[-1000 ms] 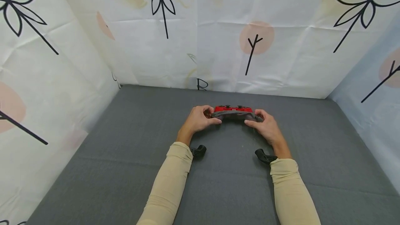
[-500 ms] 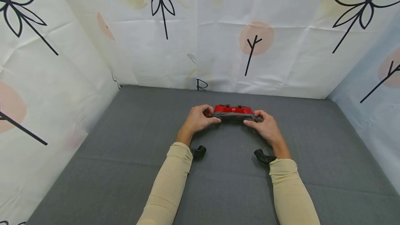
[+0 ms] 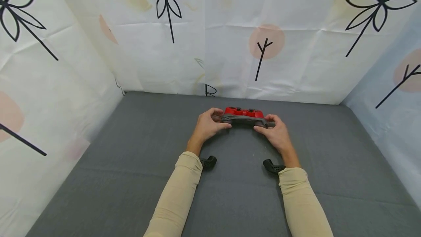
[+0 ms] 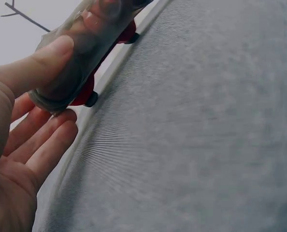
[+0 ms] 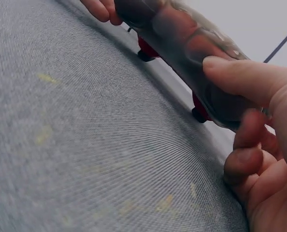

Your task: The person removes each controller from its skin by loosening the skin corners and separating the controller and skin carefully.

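A red game controller [image 3: 244,112] with black thumbsticks is held up between both hands over the grey surface. Along its near side runs a smoky, see-through grey piece [image 3: 243,119], like a plastic cover or tray; red shows through it in both wrist views. My left hand [image 3: 208,125] pinches the left end, its thumb on the plastic [image 4: 66,82] and its fingers behind and below. At the right end, my right hand [image 3: 275,131] grips with its thumb pressed on the near face. Black-tipped red parts [image 5: 146,50] of the controller stick out past the plastic's edge.
Grey cloth [image 3: 236,204] covers the table. White fabric walls [image 3: 227,39] with plant drawings stand at the back and both sides. A black curved wrist mount [image 3: 208,162] sits on each forearm, beside beige sleeves [image 3: 174,193].
The controller and its cover have risen and tilted slightly, so more of the red top shows. My right hand has shifted a little to the left. The head view has turned slightly.
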Tool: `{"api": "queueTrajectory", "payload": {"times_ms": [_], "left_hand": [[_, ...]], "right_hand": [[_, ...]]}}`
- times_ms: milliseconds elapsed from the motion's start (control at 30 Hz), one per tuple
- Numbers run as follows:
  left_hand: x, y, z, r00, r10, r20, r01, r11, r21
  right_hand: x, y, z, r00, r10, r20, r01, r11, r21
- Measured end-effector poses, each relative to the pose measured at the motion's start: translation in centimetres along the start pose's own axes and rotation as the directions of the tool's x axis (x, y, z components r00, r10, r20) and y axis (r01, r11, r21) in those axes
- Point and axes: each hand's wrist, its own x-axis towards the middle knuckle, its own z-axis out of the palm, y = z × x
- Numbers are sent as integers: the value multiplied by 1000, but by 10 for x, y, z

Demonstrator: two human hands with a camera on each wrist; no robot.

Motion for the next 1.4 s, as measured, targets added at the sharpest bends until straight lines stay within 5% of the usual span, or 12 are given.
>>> {"api": "queueTrajectory", "payload": {"times_ms": [300, 667, 1100, 1400], "left_hand": [[1, -1, 1, 999, 18, -26, -16, 998, 56], [0, -6, -4, 995, 92, 28, -96, 969, 228], [-2, -3, -6, 994, 50, 99, -79, 947, 313], [-2, 0, -5, 996, 30, 80, -55, 942, 331]], "right_hand": [[-1, 1, 0, 1000, -3, -4, 3, 996, 87], [-2, -2, -5, 998, 28, 65, -29, 1000, 6], [-2, -1, -7, 997, 24, 71, -17, 996, -91], [-1, -2, -4, 998, 25, 55, -20, 996, -87]]}}
